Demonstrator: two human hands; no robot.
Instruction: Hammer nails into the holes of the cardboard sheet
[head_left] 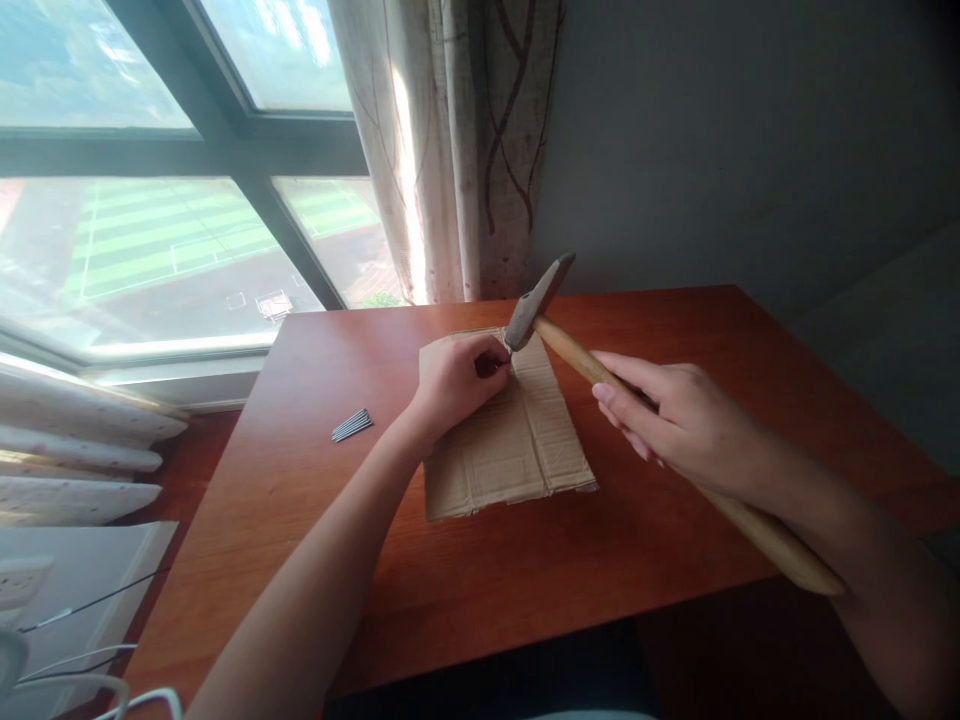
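Observation:
My right hand (660, 405) is wrapped around the wooden handle of a hammer (577, 352), whose metal head is tilted up and to the right. The lower face of that head is right at the fingertips of my left hand (465, 375), touching or nearly touching what they pinch. Only a sliver of a nail (511, 352) shows between thumb and forefinger; the rest is hidden. Beneath my left hand lies a piece of brown cardboard (517, 455) with creases and a frayed edge. A small bundle of grey nails (352, 425) rests to the left of the cardboard.
The reddish-brown wooden table (300, 500) reaches back to a patterned curtain (427, 150) and a grey wall (712, 150). On the left is a large window (165, 230). White cables (82, 680) and a wall socket (22, 582) are at the lower left, beyond the table's edge.

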